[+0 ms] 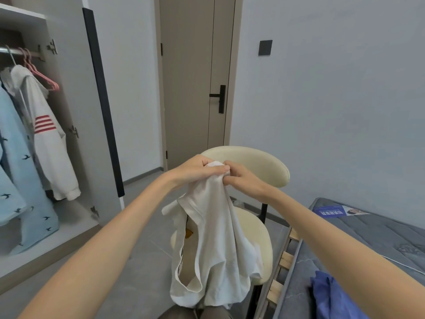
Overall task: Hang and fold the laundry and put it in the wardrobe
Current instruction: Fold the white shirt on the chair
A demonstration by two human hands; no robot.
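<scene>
A white garment (216, 245) hangs in front of me, bunched at its top edge. My left hand (195, 169) grips that top edge from the left, and my right hand (243, 176) pinches the same edge right beside it, so the two hands nearly touch. The cloth droops down over a cream chair (259, 164). The open wardrobe (69, 111) stands at the left with a white jacket with red stripes (48, 139) and a light blue bird-print garment (20, 180) on its rail. Empty pink hangers (43, 77) hang at the rail's right end.
A grey mattress (377, 231) on a slatted wooden frame lies at the right, with a blue garment (331, 295) on its near corner. A closed beige door (197, 77) is straight ahead. The wardrobe's open door (103, 100) juts out left of centre. Grey tiled floor lies between.
</scene>
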